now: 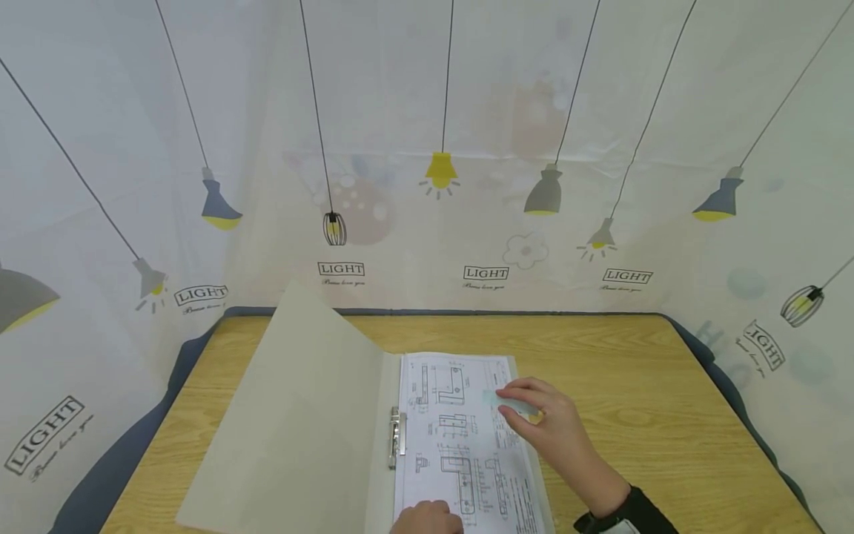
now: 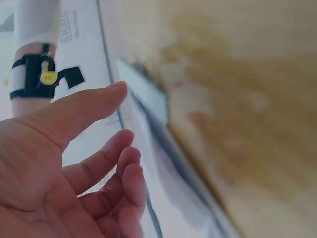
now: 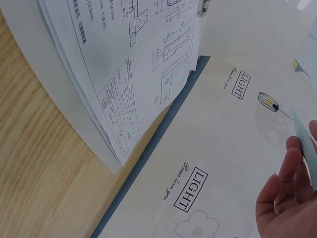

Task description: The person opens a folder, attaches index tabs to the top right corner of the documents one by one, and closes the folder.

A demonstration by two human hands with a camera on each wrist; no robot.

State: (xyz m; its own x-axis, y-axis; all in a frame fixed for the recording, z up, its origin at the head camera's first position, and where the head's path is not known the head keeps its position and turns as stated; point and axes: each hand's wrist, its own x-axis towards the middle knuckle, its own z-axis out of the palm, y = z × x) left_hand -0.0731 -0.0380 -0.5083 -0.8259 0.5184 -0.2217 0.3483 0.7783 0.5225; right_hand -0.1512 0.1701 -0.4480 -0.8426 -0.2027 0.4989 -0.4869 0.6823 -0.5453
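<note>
A pale folder point(image 1: 300, 415) lies open, its cover turned to the left. Stacked in its right half are sheets of technical drawings point(image 1: 434, 430), beside a metal clip point(image 1: 396, 437) at the spine. Above the sheets' right side, my right hand point(image 1: 550, 419) pinches a thin pale blue slip point(image 3: 306, 148) between thumb and fingers. My left hand point(image 1: 427, 518) is at the sheets' bottom edge, partly cut off in the head view. In the left wrist view its thumb is extended near the sheets' edge and the other fingers bend loosely, with nothing seen gripped.
A wooden table point(image 1: 667, 415) carries the folder. Behind and around it hangs a pale cloth point(image 1: 400, 89) printed with lamps. A dark strap point(image 1: 630, 512) circles the right wrist.
</note>
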